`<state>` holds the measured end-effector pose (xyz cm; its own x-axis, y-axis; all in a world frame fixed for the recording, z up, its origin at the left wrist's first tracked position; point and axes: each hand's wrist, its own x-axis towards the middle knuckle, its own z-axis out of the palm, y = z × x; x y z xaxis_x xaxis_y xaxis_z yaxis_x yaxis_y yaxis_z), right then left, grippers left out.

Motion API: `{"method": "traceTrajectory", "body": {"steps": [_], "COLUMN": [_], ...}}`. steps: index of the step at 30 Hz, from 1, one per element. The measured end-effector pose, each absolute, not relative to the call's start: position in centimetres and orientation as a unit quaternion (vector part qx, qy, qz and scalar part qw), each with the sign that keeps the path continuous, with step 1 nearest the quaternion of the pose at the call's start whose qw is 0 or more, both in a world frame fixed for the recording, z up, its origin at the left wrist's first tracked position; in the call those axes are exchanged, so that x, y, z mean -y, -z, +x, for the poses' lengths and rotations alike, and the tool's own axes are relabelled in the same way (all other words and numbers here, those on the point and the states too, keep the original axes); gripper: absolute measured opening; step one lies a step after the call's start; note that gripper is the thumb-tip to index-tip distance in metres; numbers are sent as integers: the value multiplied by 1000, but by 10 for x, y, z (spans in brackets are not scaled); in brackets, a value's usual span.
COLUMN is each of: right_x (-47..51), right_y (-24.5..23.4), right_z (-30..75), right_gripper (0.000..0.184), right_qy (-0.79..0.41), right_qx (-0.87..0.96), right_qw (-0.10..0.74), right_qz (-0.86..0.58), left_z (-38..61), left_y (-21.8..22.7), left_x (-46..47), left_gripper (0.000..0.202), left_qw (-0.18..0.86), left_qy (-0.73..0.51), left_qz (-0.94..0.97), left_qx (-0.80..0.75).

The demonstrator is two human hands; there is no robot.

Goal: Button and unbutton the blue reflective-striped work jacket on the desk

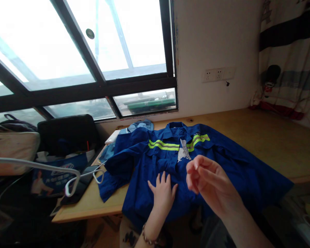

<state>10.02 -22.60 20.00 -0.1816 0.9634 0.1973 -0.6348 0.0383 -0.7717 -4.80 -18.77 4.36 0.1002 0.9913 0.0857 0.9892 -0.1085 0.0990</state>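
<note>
A blue work shirt [229, 162] with yellow-green reflective stripes lies spread front-up on the wooden table [274, 134]. A small pale tag [183, 151] sits at its chest opening. My left hand [163, 193] lies flat on the shirt's lower front, fingers spread. My right hand [205, 182] hovers above the shirt, closer to the camera, with the fingers loosely curled and nothing visible in them.
A lighter blue garment [139, 126] lies behind the shirt near the window. A white hanger [67, 174] and a dark phone [84, 181] are at the table's left end. Bags [67, 134] are piled to the left. Wall sockets [218, 74] and a curtain [289, 58] are on the right.
</note>
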Motion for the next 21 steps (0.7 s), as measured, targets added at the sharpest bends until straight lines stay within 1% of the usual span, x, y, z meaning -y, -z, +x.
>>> {"method": "traceTrajectory", "body": {"steps": [2, 3, 4, 5, 6, 7, 9, 10, 13, 16, 19, 21], "right_x": [179, 153, 126, 101, 79, 60, 35, 28, 24, 29, 35, 38], "right_y": [-171, -153, -135, -116, -99, -83, -57, -48, -29, -20, -19, -21], "right_z": [110, 118, 126, 135, 143, 150, 157, 157, 150, 145, 150, 155], "right_gripper": [20, 23, 29, 35, 36, 32, 21, 19, 27, 34, 32, 34], "right_qy": [-577, -521, -475, -436, -395, -355, -329, -322, -258, -164, -145, -131], "right_qx": [432, 466, 508, 547, 578, 602, 613, 616, 627, 644, 649, 636], "right_qw": [621, 612, 573, 510, 435, 349, 297, 283, 260, 226, 179, 149], "right_qz": [-307, -369, -434, -500, -566, -624, -655, -662, -688, -712, -725, -746], "left_z": [-48, -47, -46, -44, -40, -36, -25, -19, -4, 0, -4, -6], "left_y": [-49, -53, -58, -62, -66, -69, -70, -67, -51, -31, -18, -15], "left_x": [175, 165, 154, 142, 128, 113, 83, 69, 35, 17, 13, 12], "left_gripper": [35, 33, 32, 32, 33, 32, 27, 24, 16, 18, 13, 11], "left_qw": [21, 34, 47, 58, 65, 65, 56, 54, 91, 142, 155, 157], "left_qy": [-66, -63, -59, -58, -61, -72, -109, -128, -157, -176, -198, -202], "left_qz": [747, 751, 753, 757, 762, 767, 779, 784, 781, 770, 779, 779], "left_qx": [-661, -657, -653, -648, -641, -634, -615, -605, -598, -596, -574, -572]}}
